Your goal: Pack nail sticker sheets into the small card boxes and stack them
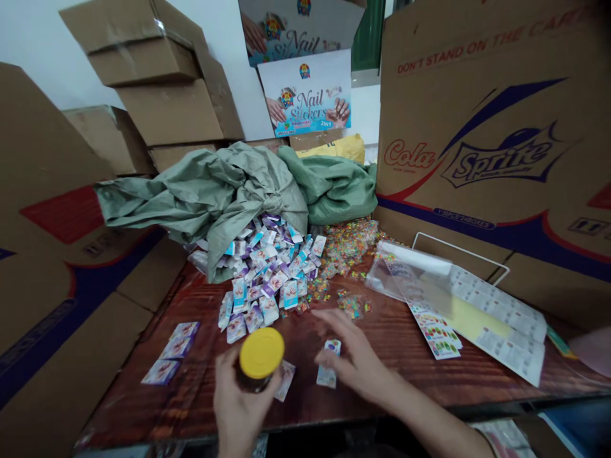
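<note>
My left hand (238, 401) is wrapped round a dark jar with a yellow lid (261, 353), held above the front of the wooden table. My right hand (351, 356) has its fingers apart, with the thumb over a small white and blue packet (328, 366). Just right of the jar lies another small packet (285, 381), partly hidden by it. Behind the hands is a heap of small purple, blue and white boxes (267, 273), beside a pile of clear sachets with colourful contents (346, 248).
Several small boxes (175, 348) lie at the left. Plastic sleeves (410, 273) and printed sheets (501, 324) lie at the right. Green sacks (258, 184) stand behind the heap, and large cartons (496, 127) flank the wooden table (191, 407).
</note>
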{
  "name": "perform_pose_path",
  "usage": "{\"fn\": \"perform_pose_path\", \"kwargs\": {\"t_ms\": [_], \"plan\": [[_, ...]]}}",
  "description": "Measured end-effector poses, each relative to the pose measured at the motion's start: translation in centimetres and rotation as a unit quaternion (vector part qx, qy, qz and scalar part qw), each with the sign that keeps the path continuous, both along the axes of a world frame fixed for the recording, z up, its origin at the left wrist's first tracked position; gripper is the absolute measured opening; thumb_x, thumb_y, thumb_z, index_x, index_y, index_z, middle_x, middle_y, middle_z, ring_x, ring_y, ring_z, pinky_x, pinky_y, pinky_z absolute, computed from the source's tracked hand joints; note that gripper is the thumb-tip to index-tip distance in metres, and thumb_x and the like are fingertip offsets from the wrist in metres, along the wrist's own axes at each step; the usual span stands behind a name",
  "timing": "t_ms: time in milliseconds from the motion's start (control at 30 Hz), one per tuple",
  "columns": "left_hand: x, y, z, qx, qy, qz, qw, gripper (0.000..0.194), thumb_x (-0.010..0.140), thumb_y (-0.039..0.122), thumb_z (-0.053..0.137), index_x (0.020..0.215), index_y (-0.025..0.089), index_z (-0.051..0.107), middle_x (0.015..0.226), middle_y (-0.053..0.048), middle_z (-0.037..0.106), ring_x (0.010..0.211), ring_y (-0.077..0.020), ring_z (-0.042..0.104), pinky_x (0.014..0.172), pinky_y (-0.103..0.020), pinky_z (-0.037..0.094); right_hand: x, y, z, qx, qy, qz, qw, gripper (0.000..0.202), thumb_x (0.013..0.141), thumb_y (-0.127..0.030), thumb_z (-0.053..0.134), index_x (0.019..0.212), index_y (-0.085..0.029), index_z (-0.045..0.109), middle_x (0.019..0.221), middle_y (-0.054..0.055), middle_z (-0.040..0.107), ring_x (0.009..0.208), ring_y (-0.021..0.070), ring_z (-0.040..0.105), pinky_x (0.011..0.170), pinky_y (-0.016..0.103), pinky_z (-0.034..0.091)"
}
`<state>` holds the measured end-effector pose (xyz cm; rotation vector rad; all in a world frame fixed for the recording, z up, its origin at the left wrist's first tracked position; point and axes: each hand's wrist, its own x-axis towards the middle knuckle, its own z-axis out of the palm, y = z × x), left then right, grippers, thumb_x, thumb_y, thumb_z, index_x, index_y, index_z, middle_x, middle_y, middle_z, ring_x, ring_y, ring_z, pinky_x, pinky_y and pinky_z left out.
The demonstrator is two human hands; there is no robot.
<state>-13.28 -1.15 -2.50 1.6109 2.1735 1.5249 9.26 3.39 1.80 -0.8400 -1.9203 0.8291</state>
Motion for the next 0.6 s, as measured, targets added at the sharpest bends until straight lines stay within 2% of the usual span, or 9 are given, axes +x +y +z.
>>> {"fn": "perform_pose_path", "kwargs": {"t_ms": [67,100,200,300,400,467,500,533,600], "plan": [[2.3,0.0,-0.3,0.033,0.087,-0.096,0.991,0.060,0.064,0.045,0.071,0.114,0.021,0.049,0.109,-0.011,0.058,0.099,-0.0295,0.060,0.084,-0.045,0.053,-0.9,-1.5,1.3,0.003,-0.048,0.019,0.999,0.069,0.083,-0.048,0.061,0.143,-0.034,0.031,0.135,0.008,0.047,0.121,0.0262,0.049,0.099,0.040,0.045],[3.4,0.0,-0.6,0.059,0.129,-0.128,0.982,0.056,0.069,0.043,0.068,0.117,0.020,0.049,0.109,-0.012,0.059,0.099,-0.0297,0.060,0.084,-0.045,0.052,-1.1,-1.9,1.5,0.010,-0.074,0.010,0.997,0.070,0.082,-0.049,0.061,0.143,-0.032,0.031,0.136,0.009,0.047,0.122,0.0274,0.048,0.099,0.041,0.045],[6.4,0.3,-1.3,0.113,0.203,-0.164,0.959,0.046,0.079,0.031,0.061,0.121,0.018,0.048,0.108,-0.014,0.063,0.102,-0.0285,0.060,0.087,-0.045,0.050,-0.9,-2.2,0.9,0.038,-0.120,-0.072,0.989,0.055,0.083,-0.049,0.059,0.132,-0.025,0.047,0.121,0.012,0.055,0.112,0.0280,0.052,0.094,0.043,0.047],[8.8,0.7,-1.8,0.109,0.207,-0.199,0.952,0.047,0.078,0.024,0.060,0.123,0.016,0.047,0.105,-0.013,0.066,0.099,-0.0264,0.063,0.088,-0.045,0.049,0.2,-1.7,-0.2,0.099,-0.115,-0.137,0.979,0.039,0.083,-0.045,0.059,0.112,-0.018,0.058,0.099,0.010,0.061,0.099,0.0259,0.054,0.091,0.044,0.046],[10.2,0.9,-1.8,0.061,0.178,-0.243,0.952,0.061,0.069,0.029,0.067,0.124,0.015,0.045,0.109,-0.015,0.066,0.100,-0.0306,0.064,0.090,-0.050,0.049,1.5,-1.0,-0.6,0.147,-0.087,-0.140,0.975,0.028,0.082,-0.041,0.059,0.097,-0.017,0.061,0.085,0.008,0.061,0.084,0.0218,0.055,0.081,0.038,0.048],[10.7,1.0,-1.1,-0.001,0.126,-0.279,0.952,0.068,0.062,0.028,0.071,0.123,0.014,0.045,0.112,-0.016,0.065,0.103,-0.0343,0.062,0.089,-0.053,0.049,2.4,-0.6,-0.3,0.160,-0.069,-0.124,0.977,0.024,0.082,-0.037,0.057,0.094,-0.017,0.061,0.080,0.007,0.061,0.077,0.0196,0.054,0.073,0.034,0.048],[10.8,1.0,-0.6,-0.042,0.083,-0.318,0.944,0.069,0.060,0.026,0.071,0.123,0.014,0.046,0.113,-0.015,0.065,0.103,-0.0343,0.062,0.088,-0.051,0.051,2.8,-0.5,0.1,0.164,-0.062,-0.107,0.979,0.022,0.083,-0.035,0.055,0.093,-0.017,0.061,0.079,0.007,0.061,0.074,0.0188,0.054,0.071,0.033,0.048],[10.9,1.1,0.0,-0.084,0.027,-0.365,0.927,0.067,0.060,0.024,0.070,0.122,0.015,0.046,0.113,-0.014,0.065,0.103,-0.0327,0.063,0.087,-0.048,0.052,3.2,-0.4,0.5,0.169,-0.056,-0.083,0.981,0.020,0.083,-0.033,0.054,0.092,-0.016,0.061,0.078,0.007,0.061,0.073,0.0183,0.054,0.070,0.033,0.047],[10.9,1.2,1.4,-0.158,-0.105,-0.491,0.850,0.064,0.062,0.023,0.069,0.122,0.016,0.047,0.112,-0.010,0.066,0.100,-0.0270,0.064,0.086,-0.039,0.054,4.0,-0.1,1.4,0.173,-0.046,-0.024,0.983,0.018,0.082,-0.031,0.053,0.090,-0.017,0.062,0.077,0.007,0.062,0.071,0.0180,0.054,0.070,0.033,0.046]]}}
